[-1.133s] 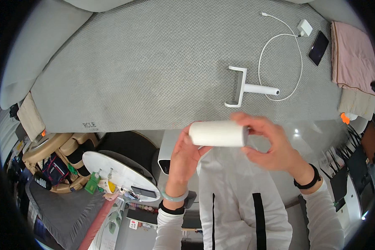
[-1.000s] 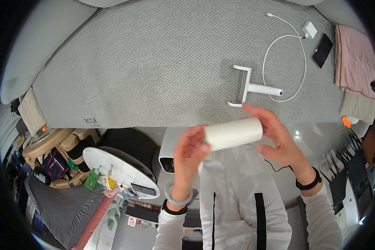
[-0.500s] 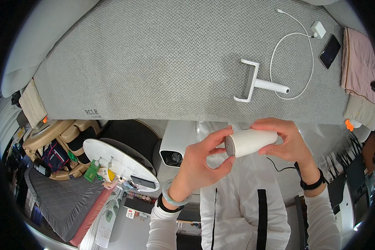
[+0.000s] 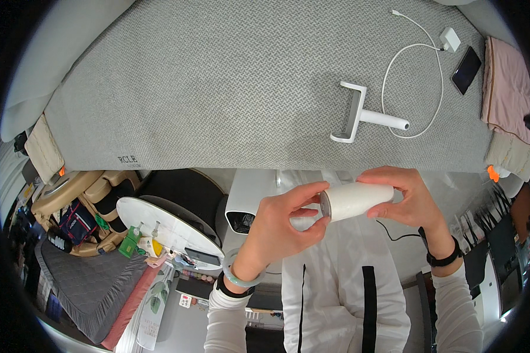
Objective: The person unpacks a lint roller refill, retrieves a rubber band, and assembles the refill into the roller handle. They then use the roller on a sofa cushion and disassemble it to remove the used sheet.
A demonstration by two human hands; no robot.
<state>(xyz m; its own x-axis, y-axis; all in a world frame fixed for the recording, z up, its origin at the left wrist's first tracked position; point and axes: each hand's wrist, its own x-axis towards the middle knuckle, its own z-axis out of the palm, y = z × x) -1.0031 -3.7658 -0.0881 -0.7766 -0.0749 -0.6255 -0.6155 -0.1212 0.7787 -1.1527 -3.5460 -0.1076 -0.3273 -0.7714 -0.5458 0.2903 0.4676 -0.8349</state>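
Between my hands, in front of the sofa's edge, is a white lint roller roll (image 4: 354, 201), lying nearly level with its left end slightly lower. My left hand (image 4: 284, 219) has thumb and fingers curved around the rim of that left end. Thumb and fingers of my right hand (image 4: 407, 195) clasp the right end. On the grey sofa cover lies a white lint roller handle (image 4: 384, 120) with a U-shaped frame, beyond the roll and apart from both hands.
A white cable (image 4: 386, 88) with a charger plug (image 4: 450, 40) and a black phone (image 4: 467, 70) lie at the far right of the sofa cover (image 4: 218, 88). A folded pink cloth (image 4: 506, 88) is beside them. Lower left are a round white table (image 4: 171, 226) and a white bin (image 4: 244, 203).
The roll stays in both hands and has shifted very slightly to the right. My left hand's fingers have moved a little at its end. The handle stays put.
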